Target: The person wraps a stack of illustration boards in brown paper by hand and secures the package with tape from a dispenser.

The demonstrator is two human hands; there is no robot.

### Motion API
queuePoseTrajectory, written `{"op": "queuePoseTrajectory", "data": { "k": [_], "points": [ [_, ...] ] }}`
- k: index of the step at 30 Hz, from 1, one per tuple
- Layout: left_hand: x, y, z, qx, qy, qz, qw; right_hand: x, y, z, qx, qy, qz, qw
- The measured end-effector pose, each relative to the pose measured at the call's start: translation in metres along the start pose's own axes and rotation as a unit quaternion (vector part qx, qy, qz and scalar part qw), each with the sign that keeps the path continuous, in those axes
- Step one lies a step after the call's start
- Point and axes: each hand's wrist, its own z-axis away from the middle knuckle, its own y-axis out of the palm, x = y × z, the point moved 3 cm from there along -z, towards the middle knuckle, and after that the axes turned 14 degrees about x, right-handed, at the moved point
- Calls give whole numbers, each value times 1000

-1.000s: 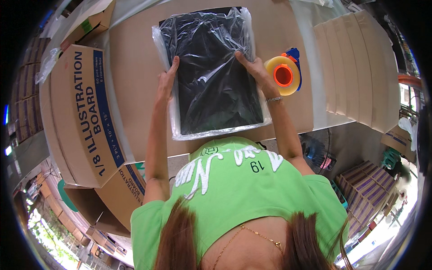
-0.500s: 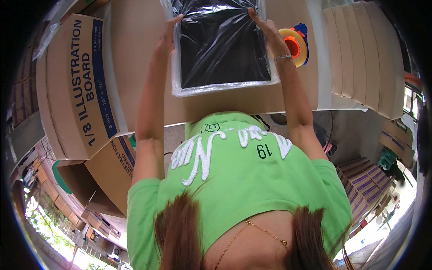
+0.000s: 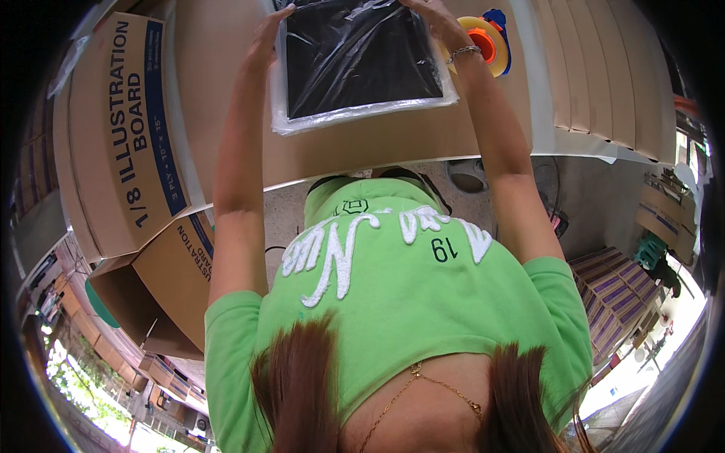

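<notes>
A flat black pack [image 3: 359, 64] in clear, wrinkled plastic lies on the brown cardboard work surface [image 3: 340, 147] ahead of me. Its far end is cut off by the top of the picture. My left hand [image 3: 270, 32] is at the far left side of the pack, thumb on the plastic and other fingers mostly hidden. On the opposite side my right hand [image 3: 442, 23] grips the plastic, its thumb pointing inward near the top edge. Just right of my right wrist lies a tape dispenser [image 3: 495, 45] with a yellowish roll, an orange hub and blue parts.
A large printed cardboard box [image 3: 113, 143] stands along the left side, with an open carton [image 3: 170, 291] below it. Several flattened cardboard pieces [image 3: 604, 75] are stacked at the right. Bundled stacks [image 3: 613, 294] sit lower on the right.
The whole view has shifted, so pack, tape dispenser and table edge appear higher. Both hands have slid toward the top of the picture along with the pack, still at its sides.
</notes>
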Motion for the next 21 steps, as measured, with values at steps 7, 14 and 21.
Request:
{"op": "queuePoseTrajectory", "data": {
  "k": [7, 14, 21],
  "points": [
    [-26, 28, 37, 303, -4, 43, 952, 1, 3, 25, 37, -15, 49, 998],
    [-26, 40, 40, 203, 16, 4, 979, 3, 17, 49, 45, -63, 130, 989],
    [-2, -1, 122, -194, 176, -351, 899, -113, -60, 158, -215, -88, 21, 972]
  ]
}}
